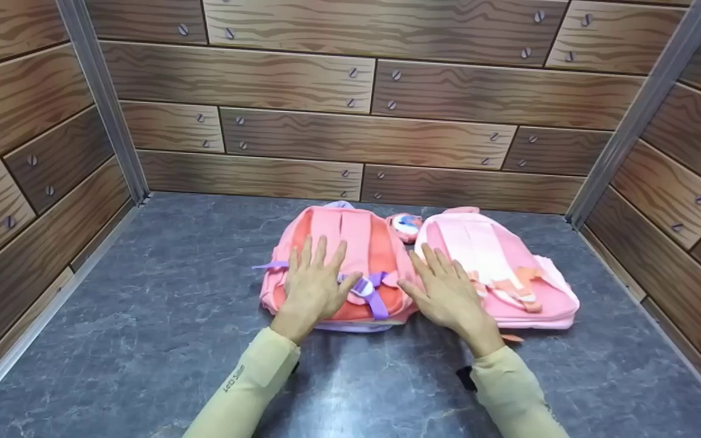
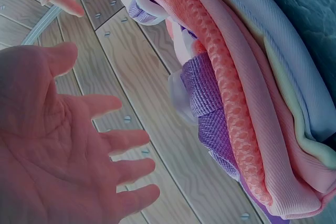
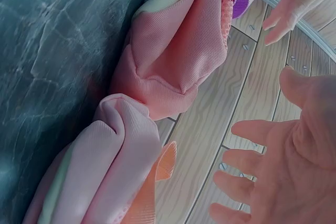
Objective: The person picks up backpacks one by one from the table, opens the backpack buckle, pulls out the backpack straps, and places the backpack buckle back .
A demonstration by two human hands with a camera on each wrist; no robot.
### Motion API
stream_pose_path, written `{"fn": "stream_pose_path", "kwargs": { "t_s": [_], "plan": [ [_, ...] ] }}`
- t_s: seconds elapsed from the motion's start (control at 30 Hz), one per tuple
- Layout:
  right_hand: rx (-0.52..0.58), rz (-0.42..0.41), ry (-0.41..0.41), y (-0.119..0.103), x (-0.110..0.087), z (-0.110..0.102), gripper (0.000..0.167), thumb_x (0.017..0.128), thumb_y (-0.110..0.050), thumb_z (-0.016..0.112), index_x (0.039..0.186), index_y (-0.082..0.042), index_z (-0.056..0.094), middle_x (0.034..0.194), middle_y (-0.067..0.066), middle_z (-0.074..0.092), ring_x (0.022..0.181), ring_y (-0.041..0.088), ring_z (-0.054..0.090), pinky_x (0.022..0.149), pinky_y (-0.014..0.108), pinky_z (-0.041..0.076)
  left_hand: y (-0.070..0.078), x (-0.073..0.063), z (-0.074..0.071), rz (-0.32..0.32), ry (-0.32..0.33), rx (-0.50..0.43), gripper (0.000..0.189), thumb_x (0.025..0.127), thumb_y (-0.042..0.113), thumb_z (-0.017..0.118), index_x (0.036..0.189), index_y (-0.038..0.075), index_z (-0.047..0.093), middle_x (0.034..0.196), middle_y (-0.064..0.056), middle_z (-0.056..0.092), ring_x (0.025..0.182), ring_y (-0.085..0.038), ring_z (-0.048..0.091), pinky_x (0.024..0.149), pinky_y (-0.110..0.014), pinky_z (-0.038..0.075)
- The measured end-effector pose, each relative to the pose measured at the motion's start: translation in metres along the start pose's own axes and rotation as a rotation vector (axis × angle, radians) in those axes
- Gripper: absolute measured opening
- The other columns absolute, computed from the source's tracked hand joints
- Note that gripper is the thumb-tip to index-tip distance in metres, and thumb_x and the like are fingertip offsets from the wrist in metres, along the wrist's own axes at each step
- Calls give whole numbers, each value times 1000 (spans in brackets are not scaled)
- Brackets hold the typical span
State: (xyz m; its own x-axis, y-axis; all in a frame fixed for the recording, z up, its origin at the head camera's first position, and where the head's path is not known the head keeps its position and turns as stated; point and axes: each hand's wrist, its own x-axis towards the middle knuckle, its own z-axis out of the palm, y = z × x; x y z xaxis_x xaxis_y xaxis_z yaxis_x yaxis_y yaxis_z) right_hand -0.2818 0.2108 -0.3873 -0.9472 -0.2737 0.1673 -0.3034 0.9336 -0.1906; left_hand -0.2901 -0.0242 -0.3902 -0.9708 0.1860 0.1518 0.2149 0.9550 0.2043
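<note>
Two small backpacks lie side by side with their strap sides up. The coral-pink backpack (image 1: 356, 228) has purple straps (image 1: 377, 304) and a white buckle. To its right lies the light pink backpack (image 1: 539, 304) with white and orange straps. My left hand (image 1: 314, 283) hovers over the coral backpack, fingers straight and spread; the left wrist view shows a gap between palm and bag. My right hand (image 1: 448, 298) is held flat above the place where the bags meet, also apart from them in the right wrist view. Both hands hold nothing.
A round charm (image 1: 407, 225) with a blue and white picture lies between the tops of the bags. The dark marbled tabletop (image 1: 143, 304) is enclosed by wood-patterned panels (image 1: 302, 131) at the back and both sides, joined by grey metal corner strips (image 1: 104, 103).
</note>
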Motion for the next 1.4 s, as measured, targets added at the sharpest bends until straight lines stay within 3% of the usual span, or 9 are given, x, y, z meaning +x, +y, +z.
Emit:
{"fn": "stream_pose_path", "kwargs": {
  "t_s": [0.23, 0.43, 0.53, 0.67, 0.9, 1.07, 1.4],
  "plan": [
    [22, 3, 11, -2, 2, 1, 67, 101, -50, 42, 153, -8, 31, 161, 20, 21, 148, 40, 17, 119, 59, 10, 0, 2, -2, 6, 84, -45, 68, 99, 60, 36, 154, 20, 32, 159, -15, 29, 150, -37, 15, 120, -56, 9],
    [72, -51, 167, -4, 5, 3, 63, 99, -47, 50, 147, -7, 43, 152, 20, 40, 142, 38, 34, 115, 56, 25, -3, 6, -3, 41, 234, -107, 62, 98, 55, 46, 142, 12, 50, 138, -19, 55, 134, -38, 44, 111, -54, 30],
    [158, -61, 238, -5, 8, 6, 58, 97, -42, 57, 142, -7, 50, 144, 18, 51, 135, 36, 45, 111, 53, 34, -6, 9, -3, 51, 293, -190, 56, 97, 51, 52, 134, 10, 57, 128, -18, 61, 122, -36, 54, 103, -52, 38],
    [372, -28, 273, -8, 13, 11, 49, 92, -33, 67, 134, -7, 60, 132, 15, 62, 123, 33, 57, 105, 49, 43, -13, 14, -4, 53, 326, -355, 47, 94, 42, 60, 126, 8, 63, 123, -15, 65, 116, -33, 59, 99, -49, 44],
    [771, 66, 202, -20, 20, 18, 32, 90, -21, 71, 118, -4, 69, 112, 14, 71, 103, 24, 67, 93, 37, 52, -32, 24, -1, 70, 323, -632, 30, 89, 22, 69, 112, 4, 70, 112, -15, 70, 108, -31, 63, 95, -44, 48],
    [995, 133, 142, -20, 31, 29, 29, 90, -12, 70, 114, 4, 69, 108, 16, 71, 93, 13, 64, 85, 25, 51, -41, 31, 4, 70, 252, -744, 27, 87, 14, 71, 110, 0, 71, 108, -18, 71, 103, -33, 64, 91, -44, 49],
    [1079, 126, 18, -26, 53, 44, 32, 89, -11, 70, 117, 4, 67, 114, 19, 68, 89, 10, 63, 80, 28, 52, -54, 41, 14, 15, 75, -770, 26, 82, 2, 71, 108, 2, 72, 107, -16, 72, 100, -28, 64, 87, -39, 51]
  ]
}}
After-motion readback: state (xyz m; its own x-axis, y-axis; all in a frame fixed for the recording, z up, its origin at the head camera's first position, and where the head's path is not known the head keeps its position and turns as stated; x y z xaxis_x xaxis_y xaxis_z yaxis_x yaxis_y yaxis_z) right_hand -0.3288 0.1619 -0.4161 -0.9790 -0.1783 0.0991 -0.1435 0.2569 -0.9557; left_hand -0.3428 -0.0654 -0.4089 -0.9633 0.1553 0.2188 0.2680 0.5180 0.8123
